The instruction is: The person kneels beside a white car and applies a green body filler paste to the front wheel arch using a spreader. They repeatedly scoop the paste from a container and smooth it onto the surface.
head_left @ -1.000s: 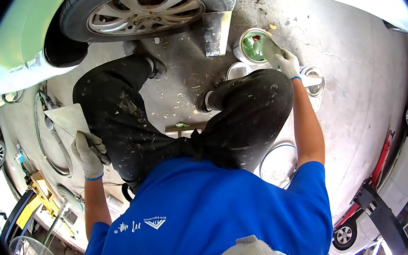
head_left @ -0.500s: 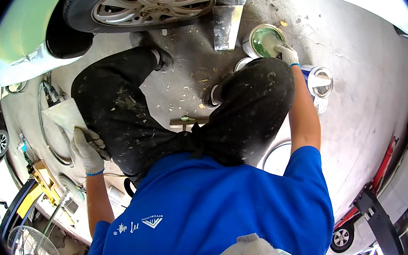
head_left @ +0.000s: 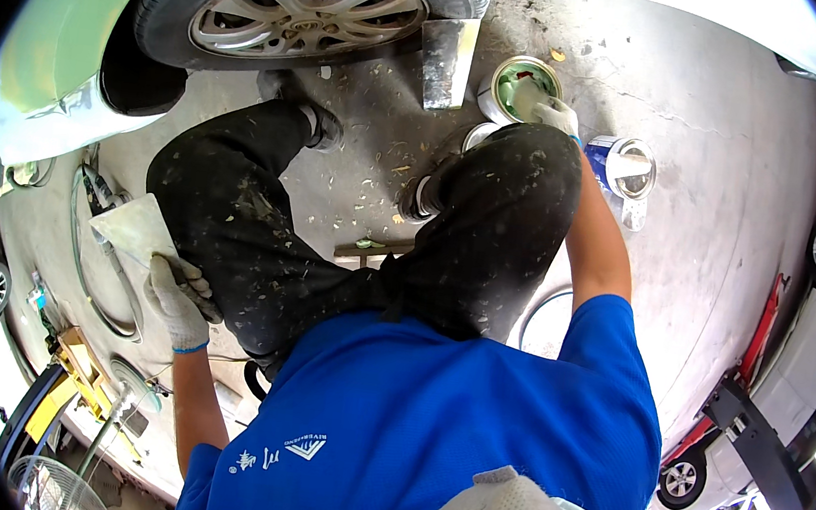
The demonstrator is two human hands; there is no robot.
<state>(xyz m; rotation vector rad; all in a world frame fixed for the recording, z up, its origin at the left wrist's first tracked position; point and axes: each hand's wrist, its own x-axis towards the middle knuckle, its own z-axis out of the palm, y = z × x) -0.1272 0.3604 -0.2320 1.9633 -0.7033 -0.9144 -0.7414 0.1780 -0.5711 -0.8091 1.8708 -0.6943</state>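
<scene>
My left hand, in a white knitted glove, is closed on the edge of a flat pale board beside my left thigh. Ahead, past my right knee, my gloved right hand reaches over the rim of a round tin with green paste inside. A pale, flat putty scraper extends from its fingers down into the paste. My knee and the glove hide part of the grip. Right of that tin stands a blue and white can with a whitish top.
A car wheel and a pale green body panel are in front. A smeared plate leans by the tyre. A hose curls on the floor at left, near a fan. Another car stands at right.
My right hand and the scraper have moved slightly left and down in the picture, deeper over the tin. The left hand keeps its hold on the board.
</scene>
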